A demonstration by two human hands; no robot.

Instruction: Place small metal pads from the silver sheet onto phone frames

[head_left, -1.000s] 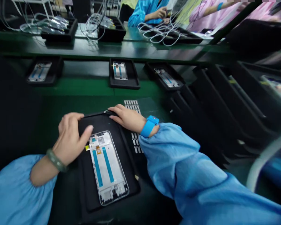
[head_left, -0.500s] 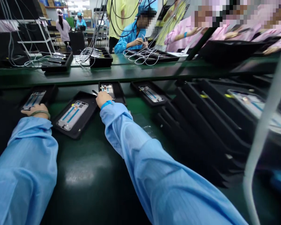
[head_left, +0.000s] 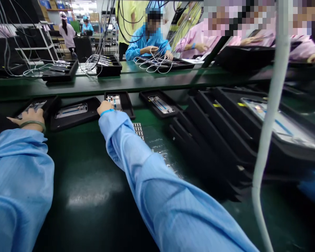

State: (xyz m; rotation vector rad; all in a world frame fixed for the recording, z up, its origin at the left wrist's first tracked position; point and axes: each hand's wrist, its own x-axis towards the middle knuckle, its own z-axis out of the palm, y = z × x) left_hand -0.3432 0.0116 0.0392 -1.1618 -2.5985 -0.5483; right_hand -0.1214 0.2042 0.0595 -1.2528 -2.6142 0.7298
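Observation:
My left hand (head_left: pixel 31 118), with a bangle at the wrist, lies over the near edge of the leftmost black tray (head_left: pixel 52 101), fingers apart and thumb stretched left. That tray carries a phone frame (head_left: pixel 38 104). To its right, a second black tray (head_left: pixel 91 111) bears a silver phone frame (head_left: pixel 72 110) with a blue strip. My right hand (head_left: pixel 105 106) is closed at the left side of a third black tray (head_left: pixel 124 101), beside its phone frame (head_left: pixel 115 100). The tweezers seen in it a moment earlier are hidden now.
Another tray (head_left: pixel 170 101) with a phone frame lies farther right, then a row of overlapping black trays (head_left: pixel 212 140). A white cable (head_left: pixel 265 140) hangs in front. A sheet of small parts (head_left: pixel 138 130) lies near my right forearm. Co-workers sit beyond the green ledge (head_left: pixel 147 78).
The second tray has shifted away from me and turned to lie more crosswise. My left hand's fingers have spread. The tweezer tip has gone out of sight, and the view has swung slightly right.

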